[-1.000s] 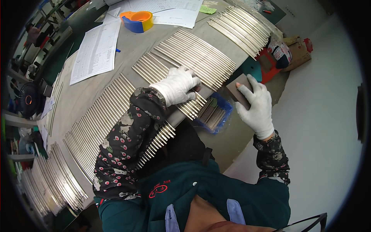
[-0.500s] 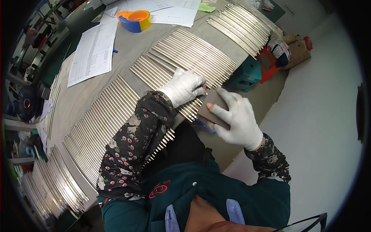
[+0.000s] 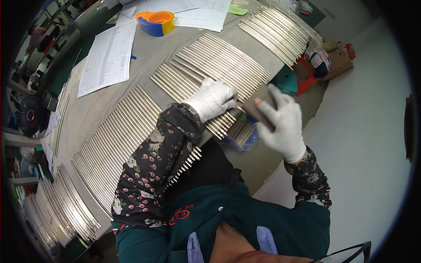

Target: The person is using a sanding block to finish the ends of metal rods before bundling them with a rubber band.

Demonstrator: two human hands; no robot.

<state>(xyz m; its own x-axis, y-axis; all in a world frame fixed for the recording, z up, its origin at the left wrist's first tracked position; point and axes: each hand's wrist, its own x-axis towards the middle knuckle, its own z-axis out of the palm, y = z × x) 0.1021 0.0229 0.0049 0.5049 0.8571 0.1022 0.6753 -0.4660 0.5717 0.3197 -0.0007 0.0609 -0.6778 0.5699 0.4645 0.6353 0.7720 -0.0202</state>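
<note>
The left hand (image 3: 212, 100) curls over metal rods (image 3: 221, 59) at the table (image 3: 142, 72) edge, its grip hidden, while the right hand (image 3: 283, 127) clamps a brown pad (image 3: 258, 106) beside their ends, where a bump could roll rods into the blue bin (image 3: 251, 141).

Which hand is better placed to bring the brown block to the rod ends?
The right hand, probably: it holds the brown block close to the rod ends. The left hand is over the rods, without the block.
</note>
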